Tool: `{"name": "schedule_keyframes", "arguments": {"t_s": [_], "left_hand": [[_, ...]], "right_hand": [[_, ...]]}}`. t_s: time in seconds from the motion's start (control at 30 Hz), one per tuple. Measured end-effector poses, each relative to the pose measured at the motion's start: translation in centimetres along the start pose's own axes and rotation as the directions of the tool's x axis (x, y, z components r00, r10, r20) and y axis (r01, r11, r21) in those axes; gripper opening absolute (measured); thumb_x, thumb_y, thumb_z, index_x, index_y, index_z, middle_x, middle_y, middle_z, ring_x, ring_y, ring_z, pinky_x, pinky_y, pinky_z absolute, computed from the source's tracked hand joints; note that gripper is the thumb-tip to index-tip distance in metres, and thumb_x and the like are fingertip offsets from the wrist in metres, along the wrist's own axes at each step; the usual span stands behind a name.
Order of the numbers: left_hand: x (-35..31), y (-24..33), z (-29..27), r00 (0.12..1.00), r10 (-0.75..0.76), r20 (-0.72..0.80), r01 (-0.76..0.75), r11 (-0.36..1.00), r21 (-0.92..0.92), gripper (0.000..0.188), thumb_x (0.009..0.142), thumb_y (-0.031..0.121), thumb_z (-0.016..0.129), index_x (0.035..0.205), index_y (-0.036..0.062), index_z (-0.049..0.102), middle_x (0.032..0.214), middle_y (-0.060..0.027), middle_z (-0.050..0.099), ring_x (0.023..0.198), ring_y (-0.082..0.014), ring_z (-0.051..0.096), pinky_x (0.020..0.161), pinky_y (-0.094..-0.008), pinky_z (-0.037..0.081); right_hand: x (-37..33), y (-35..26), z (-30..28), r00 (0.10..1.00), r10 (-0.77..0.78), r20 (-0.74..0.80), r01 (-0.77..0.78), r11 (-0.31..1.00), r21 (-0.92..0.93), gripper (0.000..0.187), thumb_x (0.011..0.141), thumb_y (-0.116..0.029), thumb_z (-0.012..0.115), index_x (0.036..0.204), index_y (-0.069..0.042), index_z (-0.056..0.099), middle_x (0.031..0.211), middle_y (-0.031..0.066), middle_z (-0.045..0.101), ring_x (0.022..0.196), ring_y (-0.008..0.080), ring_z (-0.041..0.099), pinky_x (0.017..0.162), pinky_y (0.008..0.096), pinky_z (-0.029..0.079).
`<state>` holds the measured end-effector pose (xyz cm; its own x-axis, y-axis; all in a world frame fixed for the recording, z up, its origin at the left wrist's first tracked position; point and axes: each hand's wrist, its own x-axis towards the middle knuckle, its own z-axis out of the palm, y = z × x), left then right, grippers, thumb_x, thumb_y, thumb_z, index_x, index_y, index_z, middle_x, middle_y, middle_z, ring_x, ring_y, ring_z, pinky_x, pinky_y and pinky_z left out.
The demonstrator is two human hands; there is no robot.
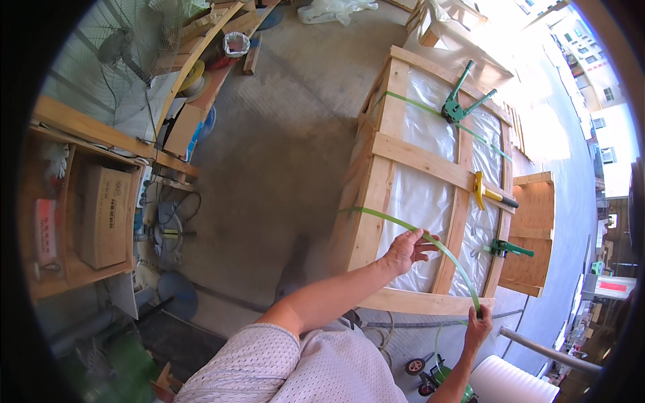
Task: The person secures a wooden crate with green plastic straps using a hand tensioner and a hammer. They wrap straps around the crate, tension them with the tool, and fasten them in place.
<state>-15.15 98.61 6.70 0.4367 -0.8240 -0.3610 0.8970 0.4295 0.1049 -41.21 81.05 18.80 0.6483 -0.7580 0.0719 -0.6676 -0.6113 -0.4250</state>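
Note:
A green strap arches over the near part of a slatted wooden crate wrapped in clear plastic film. My left hand pinches the strap above the crate's top. Lower right, beyond the crate's near edge, my right hand grips the same strap. On the crate top lie a green strapping tool with two long handles and a hammer with a yellow head and a black grip. A smaller green hand tool rests by the right edge. A second green strap crosses the far part.
A green wheeled cart and a white foam roll stand at the lower right, near a metal pole. Wooden shelving with a cardboard box and a large fan line the left. Another wooden crate stands to the right.

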Motion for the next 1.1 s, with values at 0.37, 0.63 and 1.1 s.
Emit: {"name": "schedule_keyframes", "arguments": {"t_s": [0.37,0.63,1.1], "left_hand": [[5.6,-5.3,-1.4,0.954,0.279,-0.110,-0.251,0.944,0.215,0.021,0.098,0.029,0.048,0.106,0.0112,0.056,0.113,-0.0112,0.067,0.103,-0.0259,0.063,0.072,-0.0357,0.047],[7.7,-5.1,-3.1,0.933,0.324,-0.159,-0.227,0.868,0.441,0.030,0.098,0.033,0.045,0.111,0.0116,0.061,0.113,-0.0039,0.067,0.103,-0.0199,0.063,0.076,-0.0353,0.045],[9.9,-6.3,-5.1,0.893,0.311,-0.326,-0.145,0.883,0.446,0.023,0.099,0.030,0.046,0.114,0.0165,0.057,0.116,-0.0013,0.067,0.105,-0.0176,0.062,0.082,-0.0333,0.043]], "right_hand": [[-2.1,24.0,-4.5,0.993,0.054,-0.104,-0.057,0.998,-0.022,0.017,0.080,-0.006,0.067,0.094,0.001,0.062,0.083,0.0137,0.060,0.075,0.0287,0.058,0.071,0.0372,0.046],[-7.2,34.9,-12.5,0.943,0.119,-0.312,-0.176,0.971,-0.161,0.016,0.079,-0.007,0.068,0.093,-0.003,0.061,0.090,0.0130,0.061,0.091,0.0319,0.056,0.081,0.0410,0.044],[-1.7,40.7,-15.1,0.888,0.068,-0.455,-0.200,0.948,-0.249,0.015,0.094,-0.020,0.054,0.095,-0.006,0.060,0.096,0.0107,0.062,0.096,0.0311,0.056,0.088,0.0418,0.042]]}}
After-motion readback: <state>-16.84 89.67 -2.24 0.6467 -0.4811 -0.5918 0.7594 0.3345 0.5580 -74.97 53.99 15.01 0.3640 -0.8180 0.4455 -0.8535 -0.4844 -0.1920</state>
